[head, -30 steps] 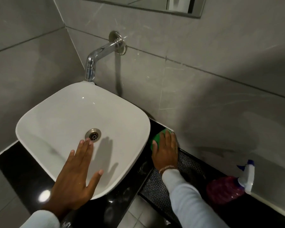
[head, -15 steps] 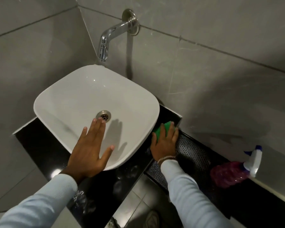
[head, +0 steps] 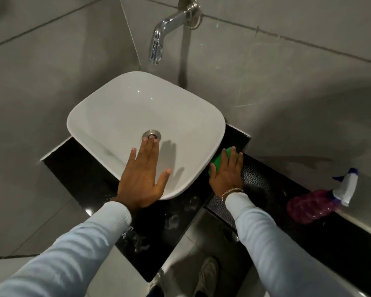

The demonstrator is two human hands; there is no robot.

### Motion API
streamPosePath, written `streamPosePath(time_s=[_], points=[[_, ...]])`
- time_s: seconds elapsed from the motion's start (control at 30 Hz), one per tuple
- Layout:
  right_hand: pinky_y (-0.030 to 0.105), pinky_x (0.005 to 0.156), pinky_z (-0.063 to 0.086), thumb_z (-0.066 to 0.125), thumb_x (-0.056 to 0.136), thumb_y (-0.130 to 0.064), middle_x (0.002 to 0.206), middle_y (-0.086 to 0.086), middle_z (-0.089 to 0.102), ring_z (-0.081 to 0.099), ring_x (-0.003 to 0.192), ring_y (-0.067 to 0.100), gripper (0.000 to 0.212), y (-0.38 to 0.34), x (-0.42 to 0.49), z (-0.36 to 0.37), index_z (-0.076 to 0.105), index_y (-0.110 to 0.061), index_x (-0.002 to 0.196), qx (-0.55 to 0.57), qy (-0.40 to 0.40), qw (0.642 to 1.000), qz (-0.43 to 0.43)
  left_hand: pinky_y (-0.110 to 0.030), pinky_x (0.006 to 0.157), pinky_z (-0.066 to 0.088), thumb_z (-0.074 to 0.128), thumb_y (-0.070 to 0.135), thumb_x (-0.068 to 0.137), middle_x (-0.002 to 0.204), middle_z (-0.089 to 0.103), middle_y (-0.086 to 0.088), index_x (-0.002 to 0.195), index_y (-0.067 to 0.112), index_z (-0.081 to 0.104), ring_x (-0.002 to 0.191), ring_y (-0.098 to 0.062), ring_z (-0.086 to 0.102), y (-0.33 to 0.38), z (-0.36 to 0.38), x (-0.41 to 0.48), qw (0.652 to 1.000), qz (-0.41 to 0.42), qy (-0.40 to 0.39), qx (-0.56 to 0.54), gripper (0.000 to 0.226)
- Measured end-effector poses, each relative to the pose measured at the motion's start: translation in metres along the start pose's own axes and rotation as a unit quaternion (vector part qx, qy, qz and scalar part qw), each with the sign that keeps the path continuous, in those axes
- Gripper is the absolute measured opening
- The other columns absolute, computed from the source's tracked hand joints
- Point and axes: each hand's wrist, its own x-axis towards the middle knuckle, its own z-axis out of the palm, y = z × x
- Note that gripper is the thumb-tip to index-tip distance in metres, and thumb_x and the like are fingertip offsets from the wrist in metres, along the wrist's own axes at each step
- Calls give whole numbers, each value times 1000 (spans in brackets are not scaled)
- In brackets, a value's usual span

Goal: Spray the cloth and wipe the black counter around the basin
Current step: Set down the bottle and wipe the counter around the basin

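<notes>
The black counter [head: 88,168] at centre frame showed wet smears near its front edge, so wiping seemed partly done. The white basin [head: 120,108] held nothing. The left hand [head: 142,181] lay open, flat on its rim; the right hand [head: 227,171] pressed the green cloth [head: 220,160] flat just right of the basin. The spray bottle [head: 317,202] lay at far right.

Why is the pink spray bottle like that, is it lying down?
Yes, lying down. The spray bottle rests on its side on the black counter, its white nozzle toward the wall.
</notes>
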Motion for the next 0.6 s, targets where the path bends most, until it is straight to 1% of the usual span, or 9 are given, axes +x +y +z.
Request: streamPosePath(time_s=[0.1,0.17,0.23,0.33,0.4,0.43,0.5,0.53,0.6], points=[[57,120,8,44,95,-35,155,32,18,9,143,52,64,-17,-26,3,30,3,144,19,15,999,20,-46,124,5,19,56,90,165,-4,-8,154,9,-2,152,-20,-9,-1,0,1,1000,0,-8,0,83],[57,120,10,40,95,-38,156,29,18,8,144,50,64,-31,-59,11,31,2,144,23,12,1000,13,-49,124,5,14,57,89,165,-3,-9,154,8,-2,153,-21,-6,0,0,1,1000,-2,-19,5,83],[56,121,10,36,94,-41,158,25,18,5,145,47,64,-46,-95,21,32,0,144,52,23,998,-1,-51,123,2,8,57,88,165,-1,-9,154,8,-1,153,-21,-5,-1,-1,1,1000,2,-30,5,83],[54,121,9,36,94,-41,160,20,16,2,148,42,64,-70,-145,35,30,-3,145,93,26,995,-19,-52,123,-1,6,56,88,165,-1,-10,154,7,0,153,-22,-6,-14,-5,-2,997,56,-49,17,82],[54,120,11,39,93,-41,159,19,18,4,147,42,64,-79,-162,40,31,-5,145,102,18,994,-19,-53,123,0,9,56,89,165,0,-11,154,7,1,153,-24,-3,-35,-11,0,992,100,-56,46,82],[55,120,15,39,92,-42,158,21,21,7,147,44,64,-84,-162,41,33,-4,144,95,21,995,-18,-53,123,1,9,57,89,165,0,-12,154,7,1,153,-25,-3,-51,-14,4,989,122,-57,56,83],[57,119,18,39,92,-43,157,24,23,11,145,47,66,-75,-144,34,35,-3,144,67,2,998,-10,-53,123,3,8,60,88,165,-2,-11,154,7,0,153,-25,-4,-69,-19,13,986,137,-65,63,85],[57,119,17,40,92,-42,157,25,20,8,146,48,67,-73,-130,32,32,-2,145,47,-4,999,14,-54,123,4,7,63,87,165,-3,-10,154,8,-1,153,-24,-5,-77,-20,19,983,154,-77,58,87],[55,121,9,36,96,-40,161,22,9,-1,147,46,67,-69,-97,27,19,-4,150,-9,-46,996,76,-53,123,7,6,66,86,166,-4,-8,154,10,-4,153,-22,-6,-85,-20,26,975,189,-108,51,88]])
